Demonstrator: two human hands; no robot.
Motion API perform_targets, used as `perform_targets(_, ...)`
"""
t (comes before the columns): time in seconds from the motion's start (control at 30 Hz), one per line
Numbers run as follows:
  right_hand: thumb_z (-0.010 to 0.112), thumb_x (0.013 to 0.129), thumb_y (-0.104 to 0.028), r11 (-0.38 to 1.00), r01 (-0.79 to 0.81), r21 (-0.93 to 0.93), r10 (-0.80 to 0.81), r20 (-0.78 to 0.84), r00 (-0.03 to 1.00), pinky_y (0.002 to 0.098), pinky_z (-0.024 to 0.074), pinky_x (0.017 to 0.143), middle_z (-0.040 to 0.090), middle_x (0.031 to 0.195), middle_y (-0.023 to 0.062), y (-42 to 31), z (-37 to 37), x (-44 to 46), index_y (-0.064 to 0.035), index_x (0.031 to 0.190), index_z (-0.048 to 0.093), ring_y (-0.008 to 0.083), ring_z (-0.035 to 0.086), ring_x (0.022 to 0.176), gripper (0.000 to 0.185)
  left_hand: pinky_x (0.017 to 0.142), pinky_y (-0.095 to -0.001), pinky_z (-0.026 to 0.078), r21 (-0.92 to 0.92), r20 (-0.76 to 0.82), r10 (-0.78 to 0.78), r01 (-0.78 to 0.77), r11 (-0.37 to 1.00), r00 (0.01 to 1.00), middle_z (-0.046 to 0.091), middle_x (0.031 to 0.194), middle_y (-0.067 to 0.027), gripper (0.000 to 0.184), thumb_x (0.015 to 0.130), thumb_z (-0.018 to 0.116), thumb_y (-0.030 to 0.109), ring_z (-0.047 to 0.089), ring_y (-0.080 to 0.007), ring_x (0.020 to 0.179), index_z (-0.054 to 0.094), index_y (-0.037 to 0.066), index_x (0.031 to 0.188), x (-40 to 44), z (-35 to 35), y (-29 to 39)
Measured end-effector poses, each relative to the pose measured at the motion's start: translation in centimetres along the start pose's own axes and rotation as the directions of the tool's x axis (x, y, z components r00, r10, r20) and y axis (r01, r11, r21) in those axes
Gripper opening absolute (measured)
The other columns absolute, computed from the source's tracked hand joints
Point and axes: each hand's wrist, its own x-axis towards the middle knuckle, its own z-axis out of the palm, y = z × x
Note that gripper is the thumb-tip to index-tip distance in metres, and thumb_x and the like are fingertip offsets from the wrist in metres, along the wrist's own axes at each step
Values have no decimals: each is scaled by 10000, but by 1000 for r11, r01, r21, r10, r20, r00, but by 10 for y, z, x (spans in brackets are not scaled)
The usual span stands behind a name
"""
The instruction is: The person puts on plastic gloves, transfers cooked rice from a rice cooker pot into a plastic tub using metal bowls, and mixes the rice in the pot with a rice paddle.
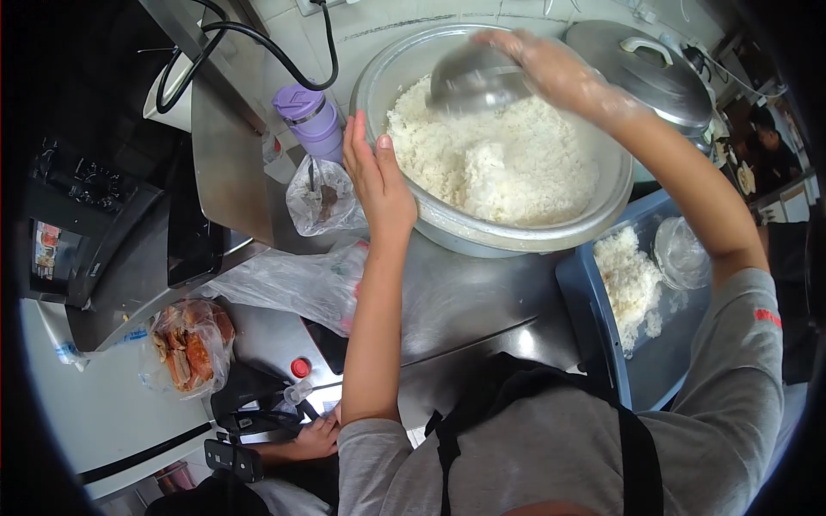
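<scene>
A wide metal pot (508,234) full of cooked white rice (533,172) stands in front of me. My right hand (559,73) reaches over its far side, gripping a metal bowl (477,82) that is tilted over the rice; hand and bowl are smeared by motion. Against the pot's left rim lies my left hand (379,181), its fingers stretched out and its palm turned to the pot. Beside that hand are a purple tumbler (310,120) and a clear plastic bag (323,202) with something dark in it.
At right, a blue-grey tub (594,297) holds rice and a clear bowl (681,254). A lidded pot (641,69) stands behind. Left lie plastic bags (292,279), bagged reddish-brown food (191,348) and a red cap (300,368). Another person's hand (318,437) is at lower left.
</scene>
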Motion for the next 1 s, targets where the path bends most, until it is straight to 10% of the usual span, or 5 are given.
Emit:
perform_targets(0.1,348,935,-62,981,-180,-75,175,-75,982,416,442,970,546,1200,180,20,42,41,-228,1343,390,329,576,1056,443,1060,-449,208,56,3,27,-27,998,1000,332,1380,-218,420,963,368,221,277,-371,1291,383,14,1328,1,0,-3)
perform_targets(0.47,602,790,-62,995,66,-81,-49,189,981,437,478,841,589,999,201,-11,39,10,-216,1391,306,365,596,932,687,1068,-470,159,113,-64,36,-29,993,997,273,1406,-229,404,948,392,205,216,-381,1314,413,49,1320,-1,-1,-1)
perform_targets(0.8,433,748,61,983,52,177,-104,299,948,406,486,812,591,1008,219,-58,-1,-32,-175,1385,325,333,617,902,688,1063,-479,152,139,-111,94,-78,987,989,242,1404,-261,401,935,413,196,203,-390,1307,423,34,1301,-3,0,-8)
perform_targets(1.0,423,661,35,755,-449,479,132,559,818,421,589,659,574,992,249,-48,-22,-60,-171,1420,262,371,621,896,803,1057,-485,156,74,-159,45,-34,997,986,249,1392,-267,414,945,396,259,202,-380,1309,439,-11,1256,-3,-2,3)
